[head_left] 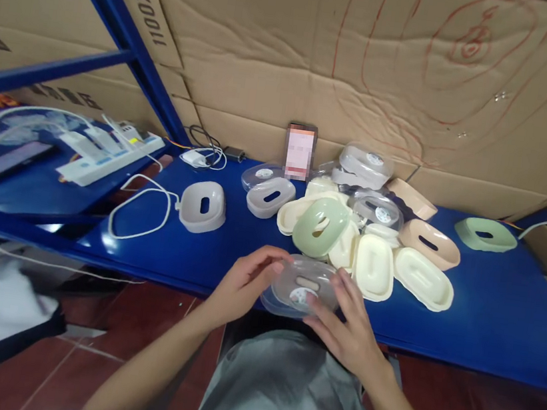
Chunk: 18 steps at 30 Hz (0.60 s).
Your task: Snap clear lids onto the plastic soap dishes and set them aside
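Observation:
A clear, oval plastic lid (290,286) with a round printed sticker lies at the front edge of the blue table, and a slot shows through it. My left hand (245,285) grips its left rim between thumb and fingers. On the right side, my right hand (351,326) holds it, with fingers along the edge and across the sticker. Just behind it lies a green oval shell with a slot (318,228), on top of cream plastic pieces. To the right of these are a cream tray (374,269) and another cream piece (425,279).
Grey slotted shells (202,207), peach shells (432,243) and a green shell (486,234) stand around the blue table (479,326). A phone (299,151) leans on the cardboard wall (252,61). Left are a power strip (108,160), white cables and a blue frame (101,21).

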### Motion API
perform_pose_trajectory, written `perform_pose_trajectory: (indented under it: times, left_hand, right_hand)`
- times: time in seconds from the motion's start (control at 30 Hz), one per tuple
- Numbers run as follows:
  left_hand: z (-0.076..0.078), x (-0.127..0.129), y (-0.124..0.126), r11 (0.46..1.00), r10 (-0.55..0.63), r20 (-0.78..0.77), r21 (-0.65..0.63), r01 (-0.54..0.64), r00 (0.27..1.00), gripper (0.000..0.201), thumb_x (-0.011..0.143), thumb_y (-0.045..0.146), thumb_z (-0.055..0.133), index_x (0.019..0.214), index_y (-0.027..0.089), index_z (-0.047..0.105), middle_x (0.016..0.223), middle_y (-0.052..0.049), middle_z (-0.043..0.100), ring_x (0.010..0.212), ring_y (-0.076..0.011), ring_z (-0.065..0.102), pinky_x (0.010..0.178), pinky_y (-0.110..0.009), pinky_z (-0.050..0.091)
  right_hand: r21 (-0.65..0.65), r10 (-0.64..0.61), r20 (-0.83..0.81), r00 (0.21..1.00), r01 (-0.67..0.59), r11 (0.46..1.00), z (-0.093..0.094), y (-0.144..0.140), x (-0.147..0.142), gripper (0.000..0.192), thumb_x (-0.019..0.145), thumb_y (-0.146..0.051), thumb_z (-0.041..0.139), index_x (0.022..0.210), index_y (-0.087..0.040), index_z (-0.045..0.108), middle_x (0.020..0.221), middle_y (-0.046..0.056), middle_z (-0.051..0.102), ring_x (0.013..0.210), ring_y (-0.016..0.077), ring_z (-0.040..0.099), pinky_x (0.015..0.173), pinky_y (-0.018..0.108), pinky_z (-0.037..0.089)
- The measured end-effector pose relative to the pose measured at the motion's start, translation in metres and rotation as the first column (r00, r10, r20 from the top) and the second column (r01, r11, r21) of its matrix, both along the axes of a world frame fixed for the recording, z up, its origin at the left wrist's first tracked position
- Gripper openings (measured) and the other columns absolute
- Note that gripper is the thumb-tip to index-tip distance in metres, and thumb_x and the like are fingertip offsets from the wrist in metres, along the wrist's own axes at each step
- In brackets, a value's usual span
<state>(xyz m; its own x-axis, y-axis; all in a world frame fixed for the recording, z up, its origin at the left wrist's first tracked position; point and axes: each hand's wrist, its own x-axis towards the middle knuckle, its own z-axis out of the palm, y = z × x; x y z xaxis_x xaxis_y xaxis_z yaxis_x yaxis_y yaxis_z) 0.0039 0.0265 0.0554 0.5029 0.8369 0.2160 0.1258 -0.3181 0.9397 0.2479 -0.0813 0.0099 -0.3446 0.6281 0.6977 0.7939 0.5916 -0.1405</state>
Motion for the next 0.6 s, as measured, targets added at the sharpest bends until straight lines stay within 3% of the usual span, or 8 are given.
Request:
perform_pose_trajectory:
  times: [0.1,0.2,0.27,0.37,0.6]
  left_hand:
    - [-0.011,-0.002,0.001,0.952,0.058,0.005,0.301,-0.057,0.998,0.040,0.114,0.050,0.049,0.130,0.023,0.073,0.126,-0.012,0.068,0.111,-0.0233,0.068,0.091,-0.034,0.059]
    - [-0.027,-0.009,0.000,0.862,0.004,-0.102,0.505,0.048,0.995,0.057,0.109,0.059,0.055,0.155,0.026,0.057,0.157,-0.018,0.050,0.141,-0.0330,0.057,0.114,-0.049,0.054]
    - [-0.035,-0.012,-0.002,0.841,-0.039,-0.226,0.519,0.154,0.973,0.068,0.104,0.060,0.064,0.162,0.028,0.047,0.164,-0.020,0.043,0.149,-0.0362,0.050,0.121,-0.054,0.050]
    - [-0.041,-0.012,-0.003,0.834,-0.067,-0.338,0.497,0.239,0.939,0.069,0.102,0.054,0.072,0.162,0.031,0.046,0.166,-0.017,0.042,0.153,-0.0363,0.048,0.124,-0.055,0.048]
    - [-0.045,-0.011,0.000,0.892,-0.050,-0.293,0.416,0.174,0.955,0.065,0.100,0.048,0.076,0.159,0.035,0.051,0.167,-0.014,0.040,0.151,-0.0346,0.053,0.123,-0.054,0.052]
  right_hand:
    - [0.004,-0.035,-0.066,0.997,0.035,0.999,0.000,-0.004,0.003,0.065,0.091,-0.020,0.085,0.151,-0.024,0.062,0.174,0.012,0.040,0.157,0.0406,0.045,0.122,0.059,0.052]
    - [-0.036,-0.180,-0.108,0.978,0.177,0.984,-0.003,-0.009,0.004,0.058,0.094,-0.030,0.083,0.149,-0.025,0.064,0.162,0.016,0.054,0.147,0.0383,0.056,0.115,0.058,0.054]
    - [-0.062,-0.234,-0.089,0.968,0.230,0.971,-0.005,-0.010,0.004,0.053,0.098,-0.037,0.079,0.148,-0.026,0.065,0.155,0.016,0.059,0.140,0.0361,0.061,0.112,0.055,0.054]
    - [-0.063,-0.247,-0.046,0.968,0.244,0.968,-0.006,-0.011,0.002,0.048,0.102,-0.043,0.073,0.147,-0.027,0.065,0.151,0.015,0.062,0.138,0.0350,0.062,0.111,0.053,0.052]
    - [-0.139,-0.284,0.052,0.957,0.289,0.947,-0.004,-0.008,-0.004,0.049,0.108,-0.035,0.063,0.156,-0.027,0.055,0.158,0.016,0.058,0.149,0.0337,0.054,0.117,0.054,0.046]
